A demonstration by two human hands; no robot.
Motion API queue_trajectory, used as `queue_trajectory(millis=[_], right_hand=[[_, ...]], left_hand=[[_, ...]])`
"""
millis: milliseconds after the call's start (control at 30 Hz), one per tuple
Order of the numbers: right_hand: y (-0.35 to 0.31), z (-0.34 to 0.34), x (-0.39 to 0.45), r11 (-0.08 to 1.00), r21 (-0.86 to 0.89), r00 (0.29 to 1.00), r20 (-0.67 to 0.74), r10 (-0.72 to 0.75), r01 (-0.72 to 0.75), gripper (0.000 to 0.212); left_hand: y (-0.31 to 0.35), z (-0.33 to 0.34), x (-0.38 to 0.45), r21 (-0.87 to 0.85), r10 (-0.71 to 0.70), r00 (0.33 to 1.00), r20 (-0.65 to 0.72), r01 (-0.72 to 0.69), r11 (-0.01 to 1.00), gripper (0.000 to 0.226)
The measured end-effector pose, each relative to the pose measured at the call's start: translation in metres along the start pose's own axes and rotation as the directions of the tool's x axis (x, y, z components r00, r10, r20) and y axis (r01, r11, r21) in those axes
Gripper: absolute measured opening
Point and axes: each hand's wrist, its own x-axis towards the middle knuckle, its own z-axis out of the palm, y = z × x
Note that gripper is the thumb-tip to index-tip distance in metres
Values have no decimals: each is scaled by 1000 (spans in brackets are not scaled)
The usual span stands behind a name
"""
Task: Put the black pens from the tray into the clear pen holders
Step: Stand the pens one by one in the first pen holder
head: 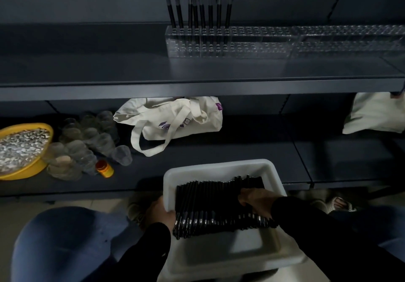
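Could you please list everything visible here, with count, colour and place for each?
Standing pens: about eight, black, in the left end of the holders.
Clear pen holders: clear, on the upper shelf; count unclear.
Tray: one, white, held at the lower shelf's front edge.
Pens in tray: a large pile, black.
Tote bag: one, cream, lower shelf.
Basin: one, yellow, lower shelf left, full of small pale pieces.
Cups: many, clear, beside the basin.
Small jar: one, orange.
Left hand: grip on the tray's rim.
Right hand: on the piled pens.
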Motion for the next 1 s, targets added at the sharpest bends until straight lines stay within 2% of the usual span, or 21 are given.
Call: queue_trajectory(millis=[67, 100, 167, 200, 233, 333, 400, 500, 567, 633, 700, 767, 833, 900, 1000], right_hand=[[1, 4, -2, 999, -19, 999, 5, 35, -35, 43], [-1, 4, -7, 996, -84, 1000, 24, 14, -11, 41], [-8, -1, -12, 990, -130, 997, 42, 64, -58, 31], [-8, -1, -14, 988, -74, 990, 42, 136, -133, 19], [-10, -3, -17, 989, -34, 989, 5, 146, -146, 10], [-16, -22, -25, 993, 25, 986, -115, 121, -119, 9], [-25, -36, -30, 993, 88, 978, -188, 91, -76, 8], [-30, -63, -36, 968, 246, 937, -325, 126, -45, 10], [-40, -92, -42, 925, 378, 896, -419, 145, 27, 15], [-52, -125, -48, 810, 565, 865, -474, 166, 154, 20], [-65, -165, -57, 745, 601, 793, -587, 164, 290, 26], [-77, -209, -65, 651, 630, 716, -673, 185, 424, 27], [-87, -254, -72, 603, 592, 617, -761, 200, 535, 24], [-94, -297, -77, 612, 534, 520, -825, 223, 584, 21], [-101, -351, -77, 643, 451, 383, -888, 254, 619, 22]], left_hand=[[-1, 0, 1, 11, 4, 1000, 2, -4, 1000, 34], [-2, 0, 1, 16, 8, 1000, 0, -8, 1000, 34], [-3, 1, 2, 10, 7, 1000, 3, -7, 1000, 33], [-3, 1, 3, 16, 6, 1000, 11, -6, 1000, 32], [-5, 1, 5, 31, 10, 1000, 17, -11, 999, 31], [-2, -2, 3, 66, 9, 999, 52, -12, 998, 28], [3, -8, 1, 149, -18, 998, 65, 9, 989, 28], [24, -24, -11, 170, -17, 1000, -11, 19, 985, 47], [47, -39, -20, 90, 101, 989, -110, -91, 992, 52], [79, -61, -30, 16, 297, 918, -265, -304, 953, 47], [113, -87, -38, -34, 451, 780, -433, -515, 857, 37], [145, -113, -39, -36, 519, 657, -547, -637, 770, 32], [179, -137, -37, -25, 551, 573, -606, -706, 707, 33], [211, -157, -29, -14, 573, 523, -631, -746, 666, 35], [249, -174, -6, -10, 592, 550, -589, -737, 676, 45]])
